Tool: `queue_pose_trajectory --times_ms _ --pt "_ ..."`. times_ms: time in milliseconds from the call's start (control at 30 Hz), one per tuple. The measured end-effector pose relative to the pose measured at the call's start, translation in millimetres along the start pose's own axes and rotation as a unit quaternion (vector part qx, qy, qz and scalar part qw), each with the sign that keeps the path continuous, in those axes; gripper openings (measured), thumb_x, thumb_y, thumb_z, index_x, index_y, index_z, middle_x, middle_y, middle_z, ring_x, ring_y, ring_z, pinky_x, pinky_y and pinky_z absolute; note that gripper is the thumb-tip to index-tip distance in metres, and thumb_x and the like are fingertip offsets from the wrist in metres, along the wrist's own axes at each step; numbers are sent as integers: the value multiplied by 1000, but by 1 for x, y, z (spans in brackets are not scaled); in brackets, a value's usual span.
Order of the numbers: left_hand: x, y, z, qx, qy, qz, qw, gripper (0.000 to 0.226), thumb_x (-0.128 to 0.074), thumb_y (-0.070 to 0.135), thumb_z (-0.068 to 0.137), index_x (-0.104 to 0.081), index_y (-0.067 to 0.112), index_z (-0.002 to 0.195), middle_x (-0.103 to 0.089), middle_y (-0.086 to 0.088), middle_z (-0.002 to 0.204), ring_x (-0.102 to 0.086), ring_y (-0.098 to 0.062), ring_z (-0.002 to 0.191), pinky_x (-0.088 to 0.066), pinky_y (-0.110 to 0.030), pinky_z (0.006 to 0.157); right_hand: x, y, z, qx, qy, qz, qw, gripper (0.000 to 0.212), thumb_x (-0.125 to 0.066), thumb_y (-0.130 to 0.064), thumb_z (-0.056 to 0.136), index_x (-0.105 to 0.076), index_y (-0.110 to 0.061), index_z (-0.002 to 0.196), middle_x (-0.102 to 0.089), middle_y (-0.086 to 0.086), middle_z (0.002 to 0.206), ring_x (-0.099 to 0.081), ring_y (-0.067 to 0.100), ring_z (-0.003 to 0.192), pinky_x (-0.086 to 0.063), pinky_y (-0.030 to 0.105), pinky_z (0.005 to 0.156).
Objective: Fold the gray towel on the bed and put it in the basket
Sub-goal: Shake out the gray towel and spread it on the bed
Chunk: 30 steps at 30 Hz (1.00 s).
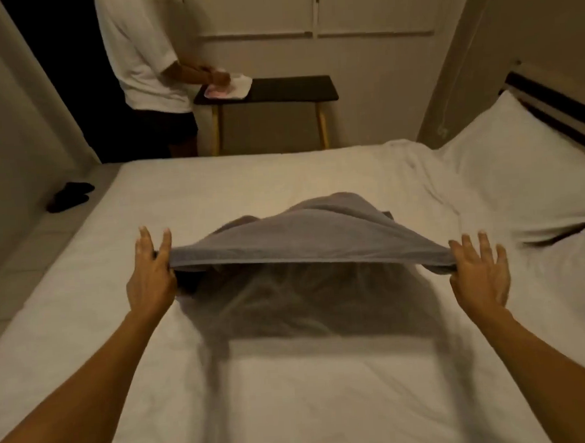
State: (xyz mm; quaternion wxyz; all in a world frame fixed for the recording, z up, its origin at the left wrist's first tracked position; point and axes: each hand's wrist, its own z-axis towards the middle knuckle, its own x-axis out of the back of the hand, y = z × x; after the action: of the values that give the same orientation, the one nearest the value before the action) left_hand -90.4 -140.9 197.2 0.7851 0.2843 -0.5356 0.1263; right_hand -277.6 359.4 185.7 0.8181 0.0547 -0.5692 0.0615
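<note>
Gray towel (pixel 305 234) stretched above bed (pixel 294 392), corners pinched by left hand (pixel 151 281), right hand (pixel 477 275); keep edge taut, lower evenly.

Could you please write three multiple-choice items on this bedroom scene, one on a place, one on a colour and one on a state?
1. Where is the dark bench?
A. past the far side of the bed
B. on the bed
C. beside the pillow

2. What colour is the towel?
A. pink
B. gray
C. green

3. How is the towel held?
A. flat on the bed
B. by one hand
C. lifted, left hand and right hand pinching its near corners

Answers: 1 A, it stands beyond the mattress; 2 B, the cloth is plainly gray; 3 C, a shadow lies beneath it.
</note>
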Motion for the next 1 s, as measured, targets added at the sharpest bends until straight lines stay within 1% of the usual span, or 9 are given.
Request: queue_pose_trajectory --times_ms 167,300,400,533,700,767,833,900,1000 --pt "-72 -57 -134 -51 -129 99 985 69 -62 -4 81 -35 5 144 -23 -31 150 -30 -52 133 -37 -60 101 -61 24 -134 58 -111 -27 992 55 -72 5 67 -59 0 120 -56 24 128 -42 43 128 -14 50 108" --pt "-113 -88 -217 -113 -204 153 960 69 -55 -9 77 -39 9 142 -31 -24 150 -37 -45 133 -39 -58 99 -103 52 -225 120 -211 -77 967 60 -69 12 62 -61 1 120 -60 23 124 -50 43 121 -16 49 106" --pt "-144 -102 -256 -133 -264 171 940 77 -64 -12 69 -43 8 140 -35 -20 149 -40 -37 134 -39 -53 102 -136 65 -272 155 -263 -89 948 61 -61 14 61 -61 -1 121 -61 21 123 -53 39 119 -24 47 105" --pt "-184 -121 -277 -153 -273 195 929 68 -58 -5 79 -38 6 143 -31 -17 151 -34 -33 138 -33 -49 107 -179 59 -311 137 -328 -79 931 68 -70 11 61 -56 -3 127 -56 21 129 -50 38 123 -40 52 100" --pt "-221 -129 -287 -150 -323 221 908 57 -32 12 98 -11 13 151 -8 -10 159 -9 -25 147 -12 -40 118 -218 43 -337 124 -359 -73 922 61 -61 1 81 -42 -5 139 -40 23 143 -33 39 135 -27 53 109" --pt "-230 -134 -291 -150 -333 223 904 56 -32 14 98 -11 13 151 -10 -11 159 -9 -26 147 -11 -41 117 -230 39 -344 118 -375 -72 917 59 -57 -8 87 -36 -6 142 -30 23 149 -23 39 140 -20 53 113" --pt "-238 -141 -294 -149 -338 225 902 56 -33 17 99 -12 14 151 -10 -12 159 -9 -27 147 -10 -43 117 -240 37 -346 126 -373 -72 916 69 -65 -12 82 -34 -5 143 -26 25 150 -21 41 140 -18 55 112" --pt "-243 -145 -290 -157 -329 223 904 57 -37 18 98 -14 14 151 -8 -12 159 -8 -28 147 -9 -45 117 -245 34 -346 144 -366 -63 917 80 -71 -10 75 -31 -4 144 -25 26 150 -21 41 139 -17 55 111" --pt "-244 -145 -281 -155 -291 228 916 64 -45 14 95 -14 14 151 -7 -12 159 -7 -28 147 -8 -46 117 -246 28 -344 169 -358 -38 918 82 -67 -8 78 -24 -9 147 -21 20 153 -19 37 141 -16 53 112"
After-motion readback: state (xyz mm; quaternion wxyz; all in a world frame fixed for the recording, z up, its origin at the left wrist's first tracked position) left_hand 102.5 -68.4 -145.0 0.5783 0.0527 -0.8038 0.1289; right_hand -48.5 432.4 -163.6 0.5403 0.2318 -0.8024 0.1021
